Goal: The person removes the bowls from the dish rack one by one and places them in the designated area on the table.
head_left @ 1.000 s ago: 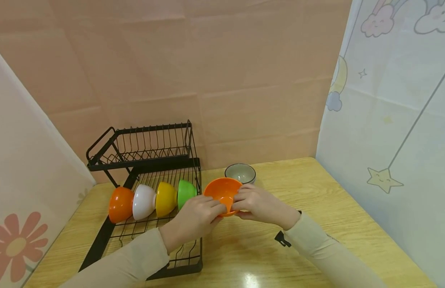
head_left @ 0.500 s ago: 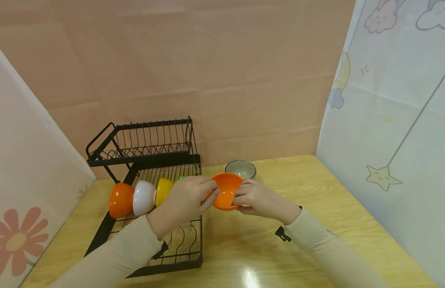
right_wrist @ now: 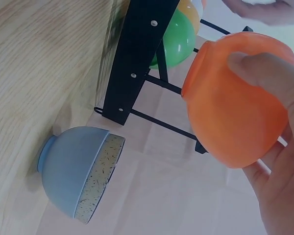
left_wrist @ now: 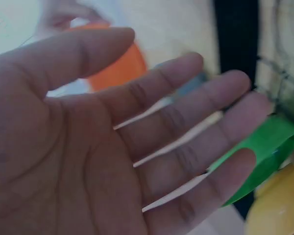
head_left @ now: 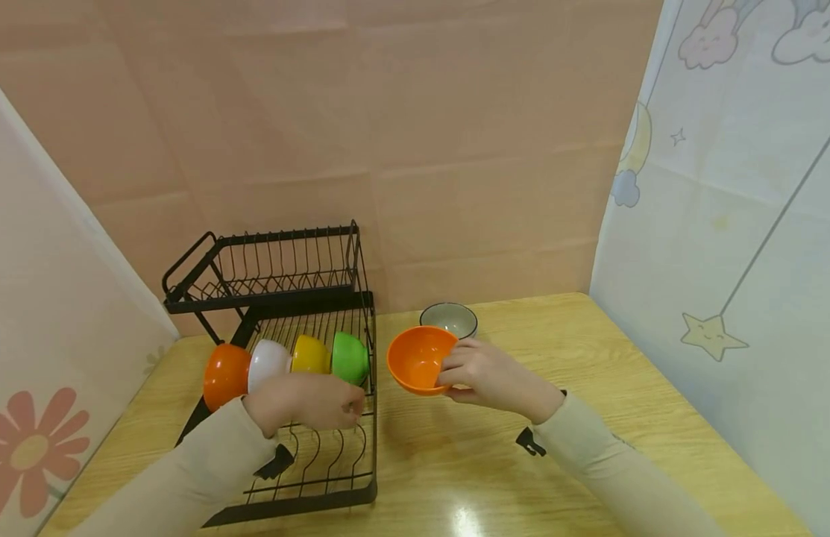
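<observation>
In the head view my right hand (head_left: 482, 377) grips an orange bowl (head_left: 415, 354) by its right rim, with the bowl's inside facing me. The right wrist view shows the thumb pressed on the outside of this orange bowl (right_wrist: 230, 112) and the fingers at its rim. My left hand (head_left: 310, 401) is over the dish rack, holding nothing. Its palm and loosely straight fingers fill the left wrist view (left_wrist: 103, 142). Behind that hand, a green bowl (head_left: 350, 358), a yellow bowl (head_left: 312, 353), a white bowl (head_left: 268, 362) and another orange bowl (head_left: 225, 375) stand on their sides in a row.
The black two-tier dish rack (head_left: 371, 485) stands on the left of the wooden table (head_left: 555, 335). A small bowl (right_wrist: 71, 166), blue-grey outside and speckled inside, stands upright behind the held bowl. A pink cloth (head_left: 468, 112) hangs at the back.
My left hand has let go of the orange bowl and moved left over the rack, uncovering the green bowl. The right hand keeps its grip, with little movement.
</observation>
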Available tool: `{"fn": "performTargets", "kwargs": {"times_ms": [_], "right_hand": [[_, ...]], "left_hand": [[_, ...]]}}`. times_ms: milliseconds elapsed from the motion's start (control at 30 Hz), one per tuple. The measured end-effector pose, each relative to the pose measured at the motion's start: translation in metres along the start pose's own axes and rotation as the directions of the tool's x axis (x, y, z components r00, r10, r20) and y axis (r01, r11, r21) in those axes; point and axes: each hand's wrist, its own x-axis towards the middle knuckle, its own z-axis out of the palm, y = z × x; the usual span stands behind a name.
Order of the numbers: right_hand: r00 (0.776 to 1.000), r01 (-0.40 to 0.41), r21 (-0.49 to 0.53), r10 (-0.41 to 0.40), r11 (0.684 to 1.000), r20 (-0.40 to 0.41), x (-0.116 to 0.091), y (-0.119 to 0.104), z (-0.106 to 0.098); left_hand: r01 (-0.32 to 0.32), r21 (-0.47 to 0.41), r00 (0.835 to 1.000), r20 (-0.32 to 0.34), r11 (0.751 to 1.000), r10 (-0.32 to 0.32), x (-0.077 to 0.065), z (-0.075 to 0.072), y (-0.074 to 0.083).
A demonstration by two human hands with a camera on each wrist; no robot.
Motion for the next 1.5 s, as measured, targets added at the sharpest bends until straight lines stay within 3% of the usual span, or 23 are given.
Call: {"fn": "performTargets", "kwargs": {"times_ms": [167,367,667,1000,1300,1500], "right_hand": [[1.0,0.011,-0.007,-0.011,1.0,-0.004,-0.001,0.001,0.002],[1.0,0.009,-0.018,-0.009,1.0,-0.001,-0.001,0.001,0.003],[1.0,-0.021,-0.023,0.021,0.999,0.002,-0.004,0.001,0.004],[1.0,-0.002,-0.036,0.002,0.999,0.003,-0.006,0.003,0.009],[0.993,-0.063,-0.026,0.065,0.998,0.103,-0.01,-0.001,0.019],[0.956,-0.156,0.003,0.151,0.988,0.252,-0.015,-0.002,0.027]], "left_hand": [[0.023,-0.01,0.996,0.083,1.0,-0.022,0.006,0.015,-0.004],[0.051,-0.034,0.988,0.147,0.998,-0.046,0.008,0.023,-0.005],[0.069,-0.035,0.986,0.151,0.997,-0.063,0.009,0.026,-0.006],[0.076,-0.02,0.988,0.139,0.997,-0.073,0.012,0.028,-0.008],[0.068,-0.017,0.989,0.135,0.998,-0.065,0.013,0.029,-0.008],[0.062,-0.012,0.989,0.138,0.998,-0.06,0.015,0.031,-0.009]]}}
